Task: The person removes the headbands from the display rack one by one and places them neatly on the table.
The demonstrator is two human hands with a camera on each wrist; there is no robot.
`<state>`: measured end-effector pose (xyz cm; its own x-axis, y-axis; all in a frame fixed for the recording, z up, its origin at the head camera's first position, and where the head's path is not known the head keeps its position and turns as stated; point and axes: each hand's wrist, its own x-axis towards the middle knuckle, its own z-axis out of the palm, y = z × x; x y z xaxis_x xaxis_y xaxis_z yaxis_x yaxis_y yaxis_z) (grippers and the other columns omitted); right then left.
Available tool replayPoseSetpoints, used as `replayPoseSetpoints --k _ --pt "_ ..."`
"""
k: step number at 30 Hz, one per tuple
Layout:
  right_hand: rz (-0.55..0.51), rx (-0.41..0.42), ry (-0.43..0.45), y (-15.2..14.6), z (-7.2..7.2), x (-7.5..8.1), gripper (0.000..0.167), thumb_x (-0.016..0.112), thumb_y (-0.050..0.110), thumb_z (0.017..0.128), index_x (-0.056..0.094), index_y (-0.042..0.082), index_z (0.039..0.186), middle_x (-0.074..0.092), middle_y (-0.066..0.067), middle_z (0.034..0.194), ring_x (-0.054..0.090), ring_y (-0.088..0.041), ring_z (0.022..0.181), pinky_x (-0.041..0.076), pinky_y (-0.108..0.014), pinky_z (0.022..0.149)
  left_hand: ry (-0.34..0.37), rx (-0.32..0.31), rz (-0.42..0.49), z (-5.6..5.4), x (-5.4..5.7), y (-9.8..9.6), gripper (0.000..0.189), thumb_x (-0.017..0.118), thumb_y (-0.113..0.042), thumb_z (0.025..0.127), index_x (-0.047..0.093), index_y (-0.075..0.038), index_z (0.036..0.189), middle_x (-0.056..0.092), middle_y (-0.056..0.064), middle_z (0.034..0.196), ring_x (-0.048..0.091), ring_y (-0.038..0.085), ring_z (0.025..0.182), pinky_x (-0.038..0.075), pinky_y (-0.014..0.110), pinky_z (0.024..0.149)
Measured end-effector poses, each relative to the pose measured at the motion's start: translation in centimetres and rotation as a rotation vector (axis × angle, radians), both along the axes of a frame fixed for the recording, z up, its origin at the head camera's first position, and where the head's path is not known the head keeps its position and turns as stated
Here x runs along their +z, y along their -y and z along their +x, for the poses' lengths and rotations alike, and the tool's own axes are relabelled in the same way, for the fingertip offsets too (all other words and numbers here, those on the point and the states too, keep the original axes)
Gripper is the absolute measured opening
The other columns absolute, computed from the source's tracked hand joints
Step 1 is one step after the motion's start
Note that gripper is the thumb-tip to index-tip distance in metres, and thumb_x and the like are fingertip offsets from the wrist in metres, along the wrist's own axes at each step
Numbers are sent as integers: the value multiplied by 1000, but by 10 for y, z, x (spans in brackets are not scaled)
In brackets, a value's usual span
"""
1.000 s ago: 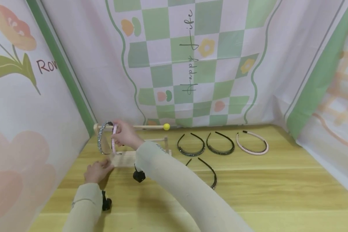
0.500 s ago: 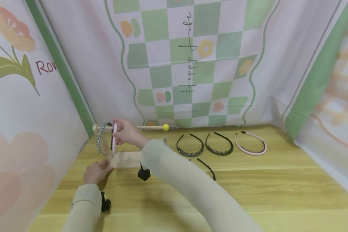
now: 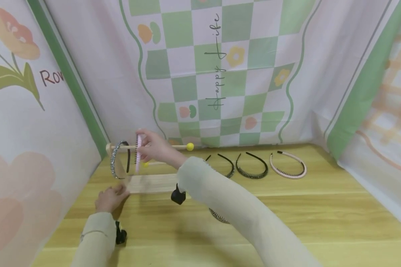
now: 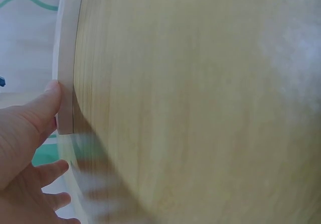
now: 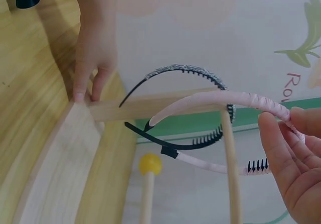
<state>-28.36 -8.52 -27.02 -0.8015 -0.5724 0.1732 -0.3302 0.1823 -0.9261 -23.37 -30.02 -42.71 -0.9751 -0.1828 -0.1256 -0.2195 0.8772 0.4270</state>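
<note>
My right hand point(image 3: 157, 148) pinches a pink headband point(image 5: 210, 101) with black teeth at its curved top. The top rod point(image 3: 175, 147) of a wooden stand runs between the headband's two arms. Closer to the stand's upright, a silver glittery headband point(image 3: 114, 161) hangs on that same rod, apart from the pink one. Down at the left end of the stand's base point(image 3: 152, 183), my left hand point(image 3: 109, 198) grips the corner between thumb and index finger; its other fingers show spread in the left wrist view.
Right of the stand lie a black headband point(image 3: 252, 175), a pink one point(image 3: 289, 175) and a dark one point(image 3: 228, 160) partly behind my sleeve. Another headband point(image 3: 218, 217) is mostly hidden under my right forearm. Yellow knobs point(image 3: 190, 147) cap the rods. A printed curtain point(image 3: 237, 89) hangs behind.
My right hand has moved the pink headband rightward along the rod and slightly up, away from the silver headband. The left hand has stayed at the base.
</note>
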Motion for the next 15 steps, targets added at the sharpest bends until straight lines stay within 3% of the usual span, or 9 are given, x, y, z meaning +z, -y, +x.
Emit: replayPoseSetpoints --k 9,15 --pt "-58 3 12 -27 3 11 61 59 -4 86 36 11 140 54 -14 95 63 -29 73 56 -33 62 0 0 9 0 0 0 68 46 -52 90 36 -6 139 22 39 136 22 60 117 24 69 90" --pt "-84 -8 16 -45 4 16 63 59 -7 85 35 12 141 54 -16 97 63 -28 72 56 -33 63 6 6 6 1 0 0 66 47 -50 91 35 -7 139 21 38 137 20 60 118 23 69 91"
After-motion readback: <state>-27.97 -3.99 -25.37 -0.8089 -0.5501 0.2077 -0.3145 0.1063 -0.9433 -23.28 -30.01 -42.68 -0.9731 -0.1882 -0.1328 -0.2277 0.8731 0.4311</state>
